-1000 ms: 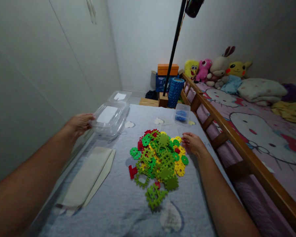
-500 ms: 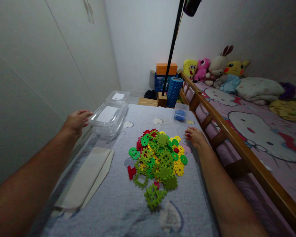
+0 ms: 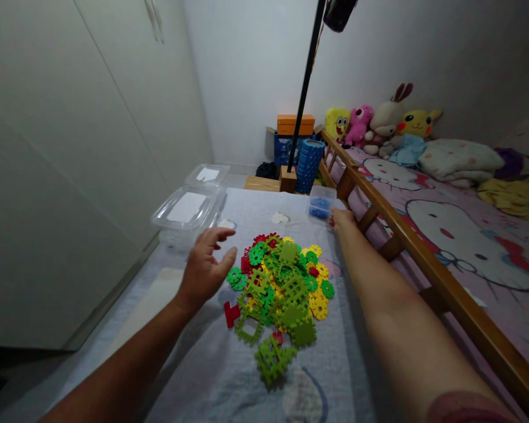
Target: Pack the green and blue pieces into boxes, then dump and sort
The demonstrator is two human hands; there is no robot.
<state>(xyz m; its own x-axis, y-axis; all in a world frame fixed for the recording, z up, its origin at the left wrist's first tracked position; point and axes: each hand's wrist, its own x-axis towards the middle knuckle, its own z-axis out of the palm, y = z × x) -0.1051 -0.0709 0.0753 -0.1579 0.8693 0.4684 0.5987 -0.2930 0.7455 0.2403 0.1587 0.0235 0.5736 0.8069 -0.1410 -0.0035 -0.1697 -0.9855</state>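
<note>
While the left hand (image 3: 207,264) hovers with its fingers spread and holding nothing, the pile of plastic pieces (image 3: 282,282) lies just to the right of its fingertips, on the grey cloth (image 3: 211,364). A round green piece (image 3: 237,277) at the left edge of the pile is nearest to the fingers. The pile is a loose heap of flat toothed pieces: mostly green lattice squares, with yellow and green round ones and a few red ones. The right hand (image 3: 342,218) is farther away, at the near right side of a small clear tub (image 3: 321,202) with blue pieces inside, beside the wooden bed rail (image 3: 405,247). Whether its fingers are closed on the tub cannot be told. A larger clear lidded box (image 3: 187,210) stands to the far left.
</note>
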